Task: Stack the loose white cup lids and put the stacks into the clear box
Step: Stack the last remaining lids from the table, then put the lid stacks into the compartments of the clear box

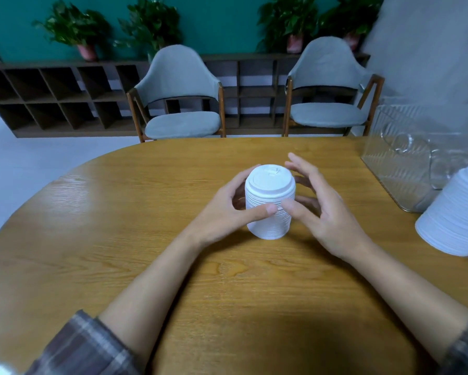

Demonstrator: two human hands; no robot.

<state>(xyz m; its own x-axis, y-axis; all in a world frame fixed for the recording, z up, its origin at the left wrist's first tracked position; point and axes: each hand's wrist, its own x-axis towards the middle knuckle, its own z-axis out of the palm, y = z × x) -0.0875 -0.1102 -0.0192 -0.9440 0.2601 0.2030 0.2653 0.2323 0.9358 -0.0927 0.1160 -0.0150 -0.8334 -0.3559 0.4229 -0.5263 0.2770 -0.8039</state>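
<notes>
squaring-up step, i'd say: the tall stack of ribbed white plastic cup lids (269, 207) stands upright mid round wooden table (119, 226); left hand (227, 209) curls round its side; right hand (327, 212) spread wide, thumb just touching; next it needs a firm two-handed clasp, then a carry right to the clear ribbed plastic box (406, 163), past the second white lid stack (454, 212)

A: Lighting is even, soft, moderately bright. A pale sheen lies on the table (73, 190) at its left side.
B: Noted. A dark soft shadow sits at the table's near edge. Lines bend beyond its far edge; the clear box (416, 163) at its right is blurred.
</notes>
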